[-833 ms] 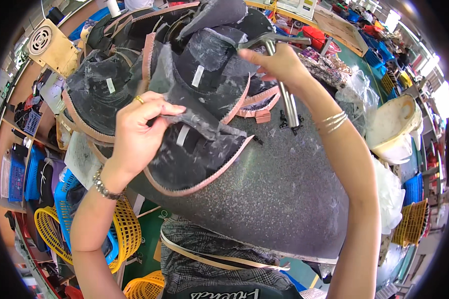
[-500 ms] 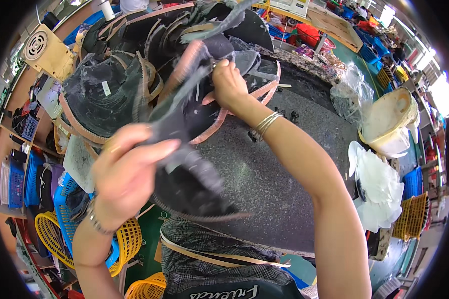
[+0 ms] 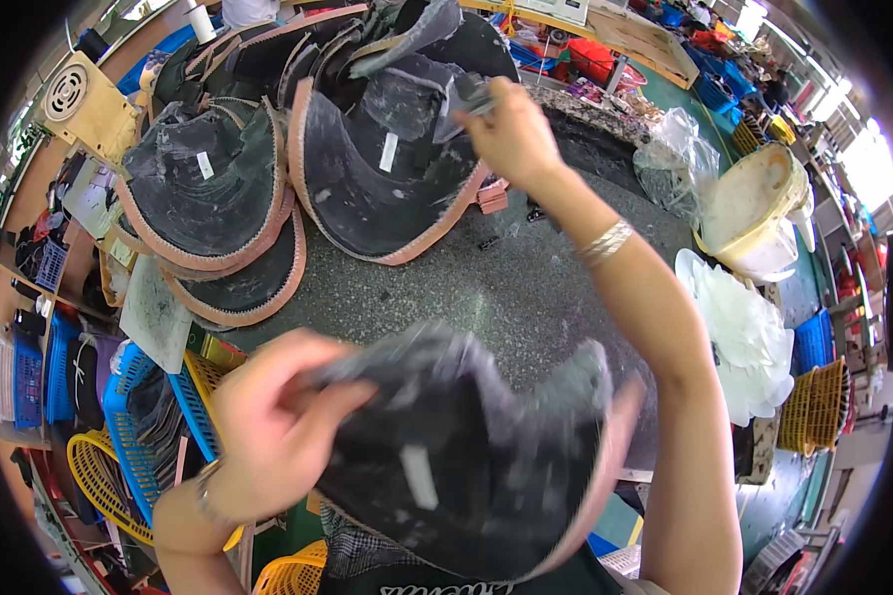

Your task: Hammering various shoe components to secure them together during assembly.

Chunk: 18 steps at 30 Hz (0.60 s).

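Observation:
My left hand (image 3: 278,421) is closed on the side of a black shoe upper (image 3: 506,506), holding it up close in front of me. That upper has a curved, pinkish notched edge, a grey fuzzy rim and a white label inside; it is blurred by motion. Farther off, my right hand (image 3: 516,134) pinches the grey top corner of another shoe upper (image 3: 367,193), which rests at the front of a heap. To its left lie more shoe uppers (image 3: 198,208), stacked over one another with their notched edges toward me.
The heap sits on a speckled dark table (image 3: 397,302). At the right are a clear plastic bag (image 3: 677,164), a cream tub (image 3: 754,218) and a pile of translucent white sheets (image 3: 739,342). Blue (image 3: 134,436) and yellow baskets (image 3: 94,466) stand at the lower left.
My left hand has brought its upper from near the heap toward my body, where its inside now shows. My right hand has shifted right and farther away; the upper beneath it now lies spread wider.

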{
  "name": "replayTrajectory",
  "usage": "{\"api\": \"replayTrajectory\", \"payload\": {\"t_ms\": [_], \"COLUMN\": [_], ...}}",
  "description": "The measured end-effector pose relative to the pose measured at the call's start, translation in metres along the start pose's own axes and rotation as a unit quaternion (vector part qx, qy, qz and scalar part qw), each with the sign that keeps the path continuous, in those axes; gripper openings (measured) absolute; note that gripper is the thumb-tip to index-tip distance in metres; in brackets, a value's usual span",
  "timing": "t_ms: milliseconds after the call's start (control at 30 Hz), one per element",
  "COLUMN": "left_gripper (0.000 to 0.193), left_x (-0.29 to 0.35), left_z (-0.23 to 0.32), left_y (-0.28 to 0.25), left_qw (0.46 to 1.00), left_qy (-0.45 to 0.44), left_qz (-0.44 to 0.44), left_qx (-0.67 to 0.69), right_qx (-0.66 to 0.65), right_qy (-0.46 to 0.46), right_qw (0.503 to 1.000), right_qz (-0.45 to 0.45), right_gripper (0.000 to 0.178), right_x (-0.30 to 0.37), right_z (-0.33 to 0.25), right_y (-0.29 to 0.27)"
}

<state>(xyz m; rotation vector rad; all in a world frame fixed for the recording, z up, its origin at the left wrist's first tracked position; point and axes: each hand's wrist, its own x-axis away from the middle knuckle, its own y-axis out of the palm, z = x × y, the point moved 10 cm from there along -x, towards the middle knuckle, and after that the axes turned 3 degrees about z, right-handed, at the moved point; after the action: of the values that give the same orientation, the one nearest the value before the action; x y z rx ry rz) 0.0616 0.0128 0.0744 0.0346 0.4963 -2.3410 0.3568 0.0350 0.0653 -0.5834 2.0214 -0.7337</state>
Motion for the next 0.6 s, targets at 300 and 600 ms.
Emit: {"api": "replayTrajectory", "payload": {"t_ms": [300,600], "left_gripper": [0.083,0.078], "left_x": [-0.094,-0.187], "left_z": [-0.070,-0.066], "left_y": [0.160,0.299], "left_qw": [0.907,0.889], "left_qy": [0.235,0.273], "left_qz": [-0.275,-0.225], "left_qx": [-0.217,-0.290], "right_qx": [-0.198,-0.234], "right_qy": [0.166,0.225], "right_qw": [0.966,0.944], "right_qz": [0.012,0.049], "right_gripper": [0.018,0.014], "right_x": [0.095,0.151], "right_z": [0.063,0.088], "right_y": [-0.110,-0.157]}}
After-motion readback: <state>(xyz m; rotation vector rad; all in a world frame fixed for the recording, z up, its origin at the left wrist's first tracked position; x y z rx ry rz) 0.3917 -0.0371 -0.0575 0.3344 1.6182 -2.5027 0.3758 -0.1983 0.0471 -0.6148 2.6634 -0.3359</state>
